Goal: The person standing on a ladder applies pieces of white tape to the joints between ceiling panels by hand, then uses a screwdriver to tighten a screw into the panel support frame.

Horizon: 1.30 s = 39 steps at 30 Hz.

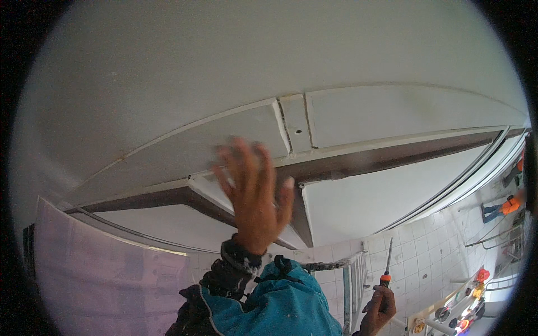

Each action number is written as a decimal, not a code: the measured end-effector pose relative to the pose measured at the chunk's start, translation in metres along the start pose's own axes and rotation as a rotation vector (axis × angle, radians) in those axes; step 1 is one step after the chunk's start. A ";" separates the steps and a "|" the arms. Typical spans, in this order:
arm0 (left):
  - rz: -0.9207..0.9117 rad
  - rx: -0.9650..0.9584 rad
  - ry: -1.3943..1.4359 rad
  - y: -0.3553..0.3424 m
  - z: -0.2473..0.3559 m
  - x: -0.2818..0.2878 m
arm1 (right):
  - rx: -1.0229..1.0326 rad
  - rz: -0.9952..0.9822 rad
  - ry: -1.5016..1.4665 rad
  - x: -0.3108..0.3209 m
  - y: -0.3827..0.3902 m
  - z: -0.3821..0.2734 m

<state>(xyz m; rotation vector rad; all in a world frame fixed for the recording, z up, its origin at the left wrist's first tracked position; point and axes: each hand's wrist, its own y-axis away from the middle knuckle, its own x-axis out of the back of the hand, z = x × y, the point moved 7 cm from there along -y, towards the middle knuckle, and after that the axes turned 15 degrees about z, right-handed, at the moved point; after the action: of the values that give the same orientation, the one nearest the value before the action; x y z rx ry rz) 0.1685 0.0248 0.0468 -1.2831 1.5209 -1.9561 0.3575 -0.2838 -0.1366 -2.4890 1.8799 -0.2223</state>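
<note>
My left hand (252, 201) is raised in front of a pale panelled surface, fingers spread and slightly blurred. It holds nothing; whether it touches the surface I cannot tell. Beside its fingertips, a narrow strip (297, 123) with a small dark hole sits between two wider white panels (241, 131), with dark gaps along its sides. Lower and to the right, my right hand (381, 308) is closed around the orange-and-black handle of a screwdriver (389, 259). The screwdriver's long metal shaft points up, away from everything.
Brown bands (381, 162) run under the pale panels. A metal ladder (354, 285) stands below, beside my teal jacket (280, 302). Far right, a person in orange (509, 206) is near a metal frame; a table (431, 313) holds several tools. A pinkish sheet (112, 269) covers the left.
</note>
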 end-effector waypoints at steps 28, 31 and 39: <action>-0.250 -0.152 0.176 -0.006 0.059 -0.033 | -0.004 0.118 -0.012 0.006 0.023 0.009; -0.207 -0.078 0.236 -0.005 0.058 -0.020 | 0.066 0.146 0.137 0.008 0.024 -0.014; -0.127 -0.070 0.807 0.016 0.091 0.018 | -0.529 0.365 -0.617 0.009 0.034 0.072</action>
<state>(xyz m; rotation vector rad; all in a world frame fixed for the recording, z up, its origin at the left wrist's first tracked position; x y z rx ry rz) 0.2293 -0.0473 0.0413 -0.6196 1.8803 -2.7133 0.3362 -0.3068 -0.2105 -2.0021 2.2037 1.0346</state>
